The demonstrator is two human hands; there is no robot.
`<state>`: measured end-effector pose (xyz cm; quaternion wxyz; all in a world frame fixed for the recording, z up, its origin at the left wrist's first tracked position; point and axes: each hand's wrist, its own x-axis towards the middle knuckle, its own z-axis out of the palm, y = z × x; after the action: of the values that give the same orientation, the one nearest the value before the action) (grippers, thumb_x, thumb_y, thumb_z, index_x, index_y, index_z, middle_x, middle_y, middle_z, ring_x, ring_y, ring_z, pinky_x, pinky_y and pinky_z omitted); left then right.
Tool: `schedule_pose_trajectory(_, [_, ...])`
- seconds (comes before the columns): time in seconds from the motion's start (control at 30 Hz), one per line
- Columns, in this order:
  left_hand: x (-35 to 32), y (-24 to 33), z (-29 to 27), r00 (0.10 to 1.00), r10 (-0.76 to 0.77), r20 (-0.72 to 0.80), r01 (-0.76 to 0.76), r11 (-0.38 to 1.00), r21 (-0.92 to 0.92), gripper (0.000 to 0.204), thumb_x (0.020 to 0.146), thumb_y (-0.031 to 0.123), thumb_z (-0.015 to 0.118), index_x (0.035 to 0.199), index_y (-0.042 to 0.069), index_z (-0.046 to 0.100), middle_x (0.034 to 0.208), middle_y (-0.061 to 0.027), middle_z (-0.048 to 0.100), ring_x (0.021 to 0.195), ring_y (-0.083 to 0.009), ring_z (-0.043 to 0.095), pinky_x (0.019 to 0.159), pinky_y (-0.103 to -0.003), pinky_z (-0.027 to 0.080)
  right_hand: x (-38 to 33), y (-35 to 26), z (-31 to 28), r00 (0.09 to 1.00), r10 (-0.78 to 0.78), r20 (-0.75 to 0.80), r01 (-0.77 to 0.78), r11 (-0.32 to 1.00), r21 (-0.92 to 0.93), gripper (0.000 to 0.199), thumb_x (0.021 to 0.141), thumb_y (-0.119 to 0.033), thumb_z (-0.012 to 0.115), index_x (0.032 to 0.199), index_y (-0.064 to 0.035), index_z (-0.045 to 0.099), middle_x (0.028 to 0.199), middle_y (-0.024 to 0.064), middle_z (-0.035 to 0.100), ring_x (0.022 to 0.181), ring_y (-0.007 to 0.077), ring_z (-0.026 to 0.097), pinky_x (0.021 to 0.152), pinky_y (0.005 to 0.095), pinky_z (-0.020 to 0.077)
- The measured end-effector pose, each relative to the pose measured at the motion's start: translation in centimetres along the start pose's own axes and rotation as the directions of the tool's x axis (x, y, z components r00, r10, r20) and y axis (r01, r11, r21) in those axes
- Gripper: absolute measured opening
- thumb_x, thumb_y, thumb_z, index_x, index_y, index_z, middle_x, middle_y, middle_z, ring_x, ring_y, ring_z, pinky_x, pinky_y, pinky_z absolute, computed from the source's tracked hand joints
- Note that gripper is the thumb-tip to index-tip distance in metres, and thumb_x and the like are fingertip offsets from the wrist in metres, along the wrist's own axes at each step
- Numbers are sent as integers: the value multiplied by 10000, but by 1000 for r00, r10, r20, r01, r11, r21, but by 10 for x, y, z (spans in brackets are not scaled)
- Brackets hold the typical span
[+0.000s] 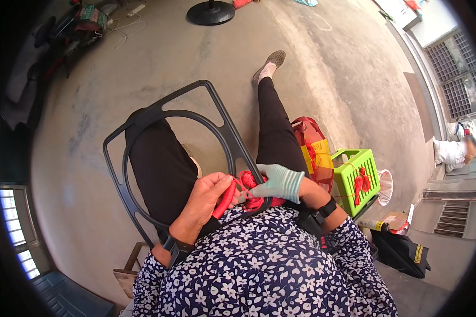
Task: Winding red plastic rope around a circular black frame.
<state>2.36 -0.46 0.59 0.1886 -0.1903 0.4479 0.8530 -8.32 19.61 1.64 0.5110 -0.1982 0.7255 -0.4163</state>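
Note:
A black frame [223, 105] with a round ring inside its squared outline lies tilted across my lap. Red cord is wound tightly round one part of its near side, making a red wrapped section [225, 199]. My bare left hand [209, 193] is closed at that section, thumb and forefinger pinching the red cord. In a pale green knitted glove, my right hand [280, 182] curls at the frame's right bar, against a loose bundle of red cord [248, 179]. Strands run between the two hands. The right fingertips are partly hidden by the bar and cord.
To my right stand a red and yellow bag [314, 153] and a green plastic basket [357, 179] with red cord on it. A black bag [402, 253] lies behind them. A round black base [210, 13] stands ahead; a vehicle [74, 37] is far left. Another person [455, 150] is far right.

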Motion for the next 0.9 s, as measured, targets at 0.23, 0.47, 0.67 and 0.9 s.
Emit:
schedule_pose_trajectory(0.23, [-1, 1, -4, 999, 1, -35, -3, 998, -55, 265, 945, 269, 560, 921, 6, 588, 770, -100, 655, 616, -143, 639, 576, -246, 542, -63, 41, -55, 914, 64, -401, 295, 574, 764, 476, 825, -202, 663, 1240, -21, 519, 1040, 100, 623, 898, 181, 627, 771, 300, 521])
schedule_pose_trajectory(0.47, [0, 3, -2, 999, -12, -43, 9, 997, -82, 266, 953, 282, 540, 925, 19, 573, 758, -114, 647, 606, -161, 636, 560, -260, 540, -95, 120, -75, 703, 173, -690, 590, 401, 701, 251, 892, -286, 636, 999, -66, 579, 805, 17, 566, 632, 84, 514, 590, 213, 473])
schedule_pose_trajectory(0.67, [2, 11, 0, 998, -18, -54, 9, 988, -154, 213, 952, 259, 529, 917, 51, 553, 731, -132, 641, 563, -194, 635, 518, -289, 539, -77, 87, -78, 693, 354, -628, 370, 572, 732, 253, 846, -307, 662, 957, -84, 618, 754, 21, 560, 680, 119, 561, 606, 275, 512])
schedule_pose_trajectory(0.9, [2, 12, 2, 998, -56, 1, 55, 981, -188, 97, 909, 140, 551, 886, 47, 565, 751, -145, 652, 593, -203, 649, 531, -294, 553, 0, -8, -50, 531, -310, -789, 112, 948, -297, 462, 691, -226, 774, 1058, -10, 594, 905, 92, 638, 855, 203, 619, 772, 314, 504])
